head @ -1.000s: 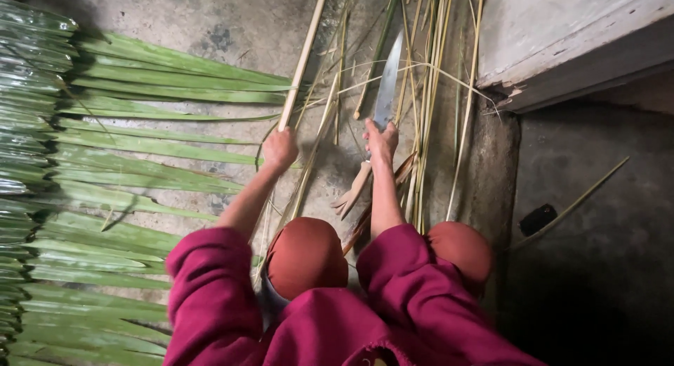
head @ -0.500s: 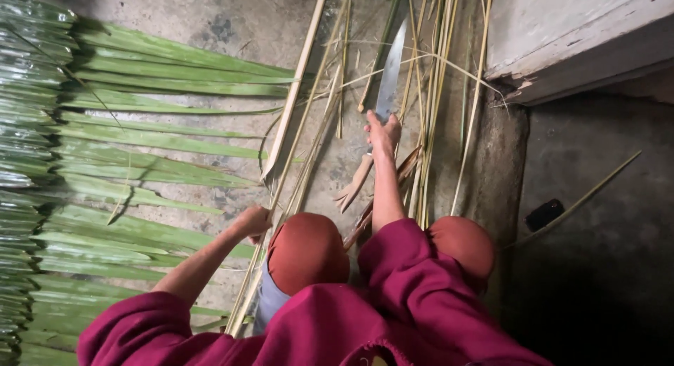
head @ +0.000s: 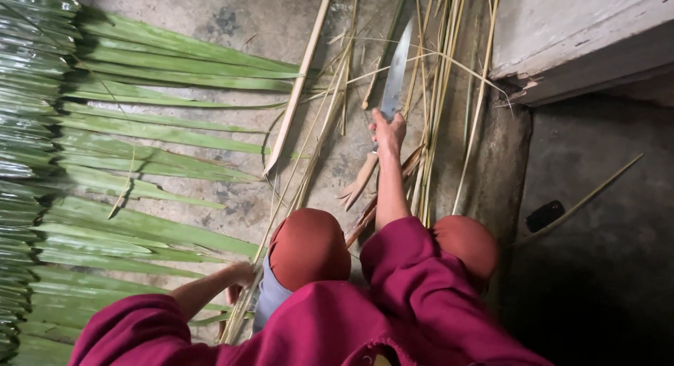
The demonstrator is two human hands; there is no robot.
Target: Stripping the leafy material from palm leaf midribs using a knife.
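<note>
Knife [head: 394, 71] first: we hold its handle closed in our right hand [head: 388, 132], the long steel blade running away from the grip, its tip pointing up the concrete floor [head: 232, 22] and tilted slightly right. Its long axis lies nearly parallel to the pale split stick [head: 298, 92] just left of the grip and the thin dry ribs [head: 439, 92] to its right. Our left hand [head: 239, 276], low beside our knee, rests at a bundle of ribs; we cannot tell whether it grips. Green palm leaves [head: 140, 134] spread far left
</note>
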